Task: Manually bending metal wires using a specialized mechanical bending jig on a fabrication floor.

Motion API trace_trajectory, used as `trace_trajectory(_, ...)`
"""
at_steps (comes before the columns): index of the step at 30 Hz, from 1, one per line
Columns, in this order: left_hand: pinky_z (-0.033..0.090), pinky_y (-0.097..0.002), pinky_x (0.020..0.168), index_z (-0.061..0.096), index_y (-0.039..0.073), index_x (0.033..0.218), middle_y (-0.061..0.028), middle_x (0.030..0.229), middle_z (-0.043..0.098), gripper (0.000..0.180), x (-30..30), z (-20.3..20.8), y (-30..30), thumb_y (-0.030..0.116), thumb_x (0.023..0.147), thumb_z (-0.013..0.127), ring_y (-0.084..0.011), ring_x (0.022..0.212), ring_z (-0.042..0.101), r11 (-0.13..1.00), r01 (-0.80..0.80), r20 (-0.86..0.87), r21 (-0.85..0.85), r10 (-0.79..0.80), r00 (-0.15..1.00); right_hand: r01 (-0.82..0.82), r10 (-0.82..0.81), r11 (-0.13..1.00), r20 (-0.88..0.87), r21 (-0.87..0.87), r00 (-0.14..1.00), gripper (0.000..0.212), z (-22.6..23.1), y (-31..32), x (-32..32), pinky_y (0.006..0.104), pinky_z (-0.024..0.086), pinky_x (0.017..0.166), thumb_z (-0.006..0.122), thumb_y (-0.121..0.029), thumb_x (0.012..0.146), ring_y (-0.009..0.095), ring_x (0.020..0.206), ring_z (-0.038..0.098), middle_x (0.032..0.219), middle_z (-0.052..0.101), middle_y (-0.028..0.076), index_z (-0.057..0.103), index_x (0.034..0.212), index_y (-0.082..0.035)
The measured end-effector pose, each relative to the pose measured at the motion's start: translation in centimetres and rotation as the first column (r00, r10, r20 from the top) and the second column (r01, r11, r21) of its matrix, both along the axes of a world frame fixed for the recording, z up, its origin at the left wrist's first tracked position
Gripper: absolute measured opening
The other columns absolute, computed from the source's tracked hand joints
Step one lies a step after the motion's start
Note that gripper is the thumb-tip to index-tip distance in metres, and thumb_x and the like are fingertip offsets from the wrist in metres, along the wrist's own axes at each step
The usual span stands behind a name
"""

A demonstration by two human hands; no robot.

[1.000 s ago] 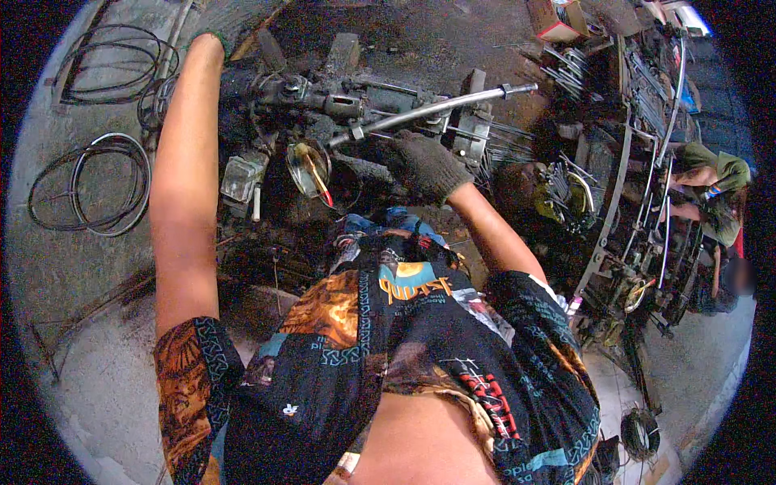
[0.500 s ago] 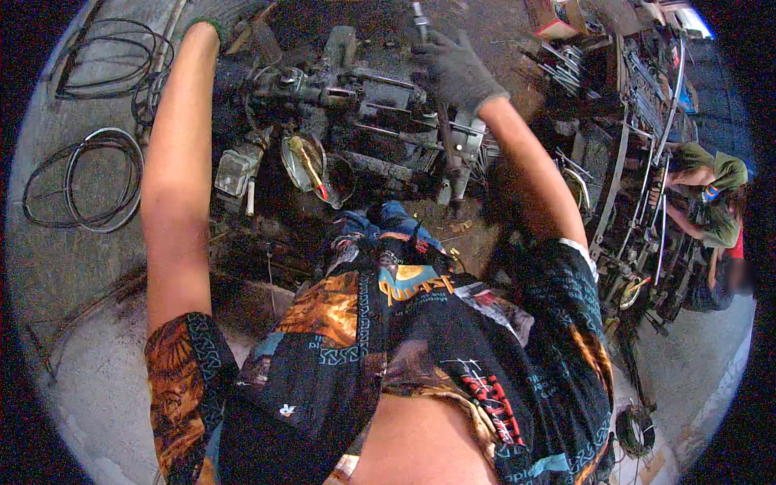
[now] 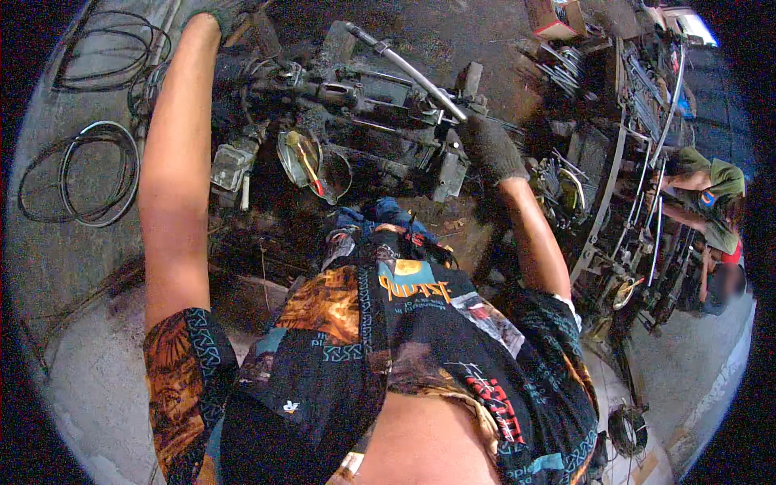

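Note:
My right hand (image 3: 491, 147), in a dark grey work glove, is closed around the lower end of a slim metal rod (image 3: 408, 71). The rod slants up and left over a dark, greasy machine (image 3: 331, 93) with horizontal bars. At the upper edge, beyond the machine's left end, my left hand (image 3: 226, 14) shows only in part, in a dark glove with a green cuff. Its fingers are lost in shadow, so what it touches cannot be made out. Below the machine sits an open round tin (image 3: 293, 171) with a brush (image 3: 307, 166) whose tip is red.
Coiled cables (image 3: 101, 174) lie on the left floor. A box-shaped metal part (image 3: 232, 166) is beside the tin. At right stands a rack (image 3: 618, 162) crowded with metal bars, with a carton (image 3: 556, 18) behind it. Another person (image 3: 703, 190) works beyond the rack.
My right hand has come down and toward me, from spread fingers to a grip. The metal rod now stretches across above the machine. My left arm has barely moved.

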State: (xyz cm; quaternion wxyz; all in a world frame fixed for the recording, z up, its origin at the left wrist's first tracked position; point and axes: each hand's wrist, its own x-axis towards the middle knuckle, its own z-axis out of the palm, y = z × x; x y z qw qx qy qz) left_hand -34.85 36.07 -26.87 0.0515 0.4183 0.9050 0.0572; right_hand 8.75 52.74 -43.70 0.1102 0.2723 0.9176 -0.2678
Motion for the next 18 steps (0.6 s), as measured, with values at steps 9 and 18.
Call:
trace_trajectory(9, 0.052, -0.0468, 0.076, 0.071, 0.005, 0.112, -0.0227, 0.093, 0.071, 0.039, 0.8, 0.2, 1.7, 0.024, 0.079, 0.063, -0.0342, 0.083, 0.071, 0.963, 0.208, -0.054, 0.170, -0.202, 0.978, 0.002, 0.099, 0.956, -0.333, 0.292, 0.938, 0.029, -7.1, 5.6, -2.7, 0.0524, 0.053, 0.087, 0.063, -0.016, 0.094, 0.047, 0.103, 0.065, 0.114, 0.066, 0.026, 0.058, 0.120, -0.003)
trace_trajectory(18, 0.053, -0.0454, 0.070, 0.074, -0.005, 0.087, -0.0245, 0.080, 0.072, 0.038, 1.8, 1.8, 1.7, 0.032, 0.084, 0.064, -0.0331, 0.074, 0.071, 0.989, -0.126, 0.081, 0.071, 0.120, 0.989, 0.474, -0.264, 0.874, -0.714, 0.107, 0.648, 0.063, -9.8, 1.3, 1.7, 0.0453, 0.050, 0.099, 0.066, 0.004, 0.076, 0.037, 0.118, 0.059, 0.122, 0.062, 0.020, 0.059, 0.137, -0.009)
